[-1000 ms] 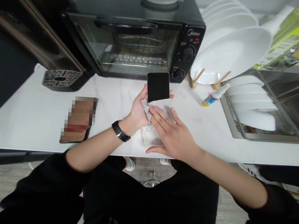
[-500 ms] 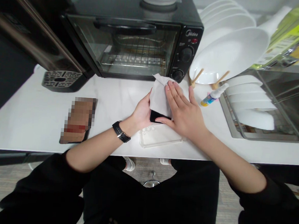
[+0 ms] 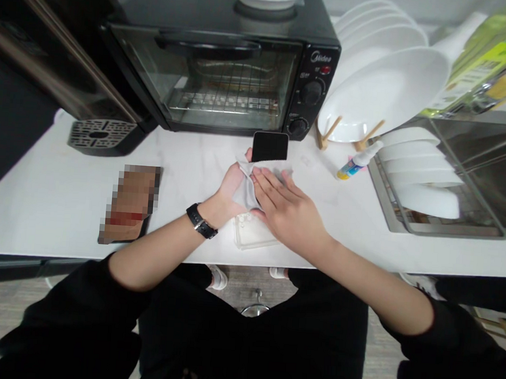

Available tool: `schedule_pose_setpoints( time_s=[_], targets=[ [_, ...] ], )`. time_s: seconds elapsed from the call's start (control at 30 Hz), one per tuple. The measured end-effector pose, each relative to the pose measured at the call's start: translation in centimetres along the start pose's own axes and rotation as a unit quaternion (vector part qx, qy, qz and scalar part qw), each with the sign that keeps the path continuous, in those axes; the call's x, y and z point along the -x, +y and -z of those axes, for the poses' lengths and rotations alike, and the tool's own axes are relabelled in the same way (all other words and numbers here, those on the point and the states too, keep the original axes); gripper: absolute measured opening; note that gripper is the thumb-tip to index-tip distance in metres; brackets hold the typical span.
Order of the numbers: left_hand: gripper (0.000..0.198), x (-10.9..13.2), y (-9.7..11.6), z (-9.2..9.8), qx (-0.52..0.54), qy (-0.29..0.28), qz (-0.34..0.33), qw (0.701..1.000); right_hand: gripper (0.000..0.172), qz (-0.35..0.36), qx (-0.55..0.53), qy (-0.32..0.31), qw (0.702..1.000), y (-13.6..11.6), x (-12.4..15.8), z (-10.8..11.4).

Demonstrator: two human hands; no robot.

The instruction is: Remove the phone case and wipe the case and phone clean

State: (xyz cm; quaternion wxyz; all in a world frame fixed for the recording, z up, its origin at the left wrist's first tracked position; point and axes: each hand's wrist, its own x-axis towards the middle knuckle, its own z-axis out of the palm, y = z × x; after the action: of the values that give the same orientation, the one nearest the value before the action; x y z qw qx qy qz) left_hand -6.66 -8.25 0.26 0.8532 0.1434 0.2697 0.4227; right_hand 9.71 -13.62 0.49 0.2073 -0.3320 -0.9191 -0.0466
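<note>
A black-screened phone (image 3: 270,147) lies in my left hand (image 3: 229,191), its upper end showing beyond the fingers. A grey cloth (image 3: 246,193) covers the lower part of the screen. My right hand (image 3: 292,212) presses the cloth onto the phone, fingers together and pointing up and left. Just below both hands a clear phone case (image 3: 254,236) rests on the white counter, partly hidden by my right hand. To the right stands a small spray bottle (image 3: 356,164) with a white top, tilted in view.
A black toaster oven (image 3: 226,83) is behind the hands. Another phone, pixelated (image 3: 130,204), lies at the left near a drip tray (image 3: 101,134). White plates (image 3: 385,95) stand in a wooden rack at the back right, beside a sink with a dish basket (image 3: 449,232).
My right hand and the cloth have moved down and left along the phone. The phone's upper end is now uncovered and its lower end covered.
</note>
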Motion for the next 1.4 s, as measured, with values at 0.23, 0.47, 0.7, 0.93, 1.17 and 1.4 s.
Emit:
schedule_pose_setpoints(
  time_s=[0.23, 0.47, 0.7, 0.93, 1.17, 1.4],
  targets=[
    [0.073, 0.6, 0.3, -1.4, -0.016, 0.026, -0.026, 0.999, 0.031, 0.020, 0.008, 0.064, 0.998, 1.8, 2.4, 2.8],
    [0.064, 1.1, 0.6, -1.8, -0.048, 0.002, -0.087, 0.995, 0.036, -0.251, 0.109, 0.003, 0.962, 5.5, 8.6, 4.3],
    [0.065, 1.2, 0.4, -2.0, -0.069, -0.021, -0.060, 0.996, 0.048, -0.257, 0.023, 0.063, 0.964, 5.8, 10.3, 3.8],
    [0.048, 1.9, -0.4, -2.2, -0.128, -0.057, -0.127, 0.982, 0.063, -0.305, -0.297, 0.122, 0.897, 2.5, 6.3, 3.9],
    [0.095, 2.6, -0.4, -1.9, -0.288, -0.102, -0.230, 0.924, 0.094, -0.302, -0.391, 0.080, 0.866, 1.8, 2.9, 1.4],
    [0.111, 7.2, 1.0, -2.1, -0.693, -0.040, -0.205, 0.690, 0.077, -0.301, -0.314, 0.057, 0.899, 3.6, 6.1, 3.2]
  ],
)
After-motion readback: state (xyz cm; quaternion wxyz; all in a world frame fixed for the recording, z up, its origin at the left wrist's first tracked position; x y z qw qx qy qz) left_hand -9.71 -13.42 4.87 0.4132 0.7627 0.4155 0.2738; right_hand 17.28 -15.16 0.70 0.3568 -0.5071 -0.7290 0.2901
